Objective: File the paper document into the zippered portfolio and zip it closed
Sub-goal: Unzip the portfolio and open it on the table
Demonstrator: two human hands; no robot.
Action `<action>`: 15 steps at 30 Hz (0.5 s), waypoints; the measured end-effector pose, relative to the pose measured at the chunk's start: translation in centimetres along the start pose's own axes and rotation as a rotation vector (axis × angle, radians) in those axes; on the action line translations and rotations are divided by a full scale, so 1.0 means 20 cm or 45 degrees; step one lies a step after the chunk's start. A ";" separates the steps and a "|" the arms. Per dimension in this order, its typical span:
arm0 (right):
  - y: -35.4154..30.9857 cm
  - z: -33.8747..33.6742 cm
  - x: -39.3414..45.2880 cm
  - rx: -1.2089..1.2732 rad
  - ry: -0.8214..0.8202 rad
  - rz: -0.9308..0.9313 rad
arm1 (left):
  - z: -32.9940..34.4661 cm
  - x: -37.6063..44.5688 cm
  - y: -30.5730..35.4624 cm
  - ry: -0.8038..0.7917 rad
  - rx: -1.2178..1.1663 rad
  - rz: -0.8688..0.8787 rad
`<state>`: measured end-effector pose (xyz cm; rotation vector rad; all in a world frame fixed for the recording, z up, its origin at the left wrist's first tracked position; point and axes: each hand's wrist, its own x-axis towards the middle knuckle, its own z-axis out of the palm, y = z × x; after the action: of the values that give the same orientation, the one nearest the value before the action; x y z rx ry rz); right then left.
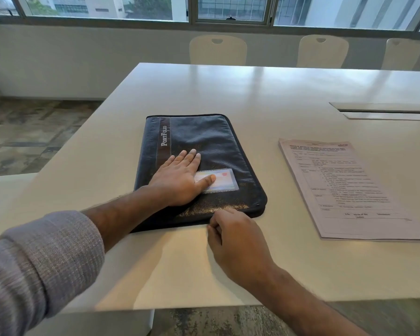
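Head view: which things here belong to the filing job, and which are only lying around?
Belong to the job:
- portfolio, closed, flat on the table
- paper document, to the right of it, not filed yet
- left hand, pressing flat on the cover
- right hand, fingers curled at the near edge

Only lying around:
- three chairs
- table hatch

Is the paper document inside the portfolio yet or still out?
Out: the white printed paper document lies flat on the white table, right of the dark leather portfolio.

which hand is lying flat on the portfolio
The left hand, fingers straight, palm down on the portfolio. The right hand is curled at its near edge.
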<state>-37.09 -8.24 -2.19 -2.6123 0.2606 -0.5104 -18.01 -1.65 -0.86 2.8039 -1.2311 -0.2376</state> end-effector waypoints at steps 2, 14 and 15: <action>-0.03 0.01 0.01 0.025 -0.021 -0.023 | -0.02 0.01 0.00 -0.046 0.007 -0.001; -0.22 0.14 0.06 0.085 -0.033 -0.171 | -0.02 0.00 0.01 -0.079 0.025 -0.003; -0.24 0.15 0.06 0.085 -0.036 -0.181 | -0.02 0.00 0.01 -0.077 0.028 -0.005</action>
<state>-34.33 -3.22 -2.06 -2.5828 0.0475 -0.5210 -18.10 -1.86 -0.41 2.8379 -1.2481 -0.3131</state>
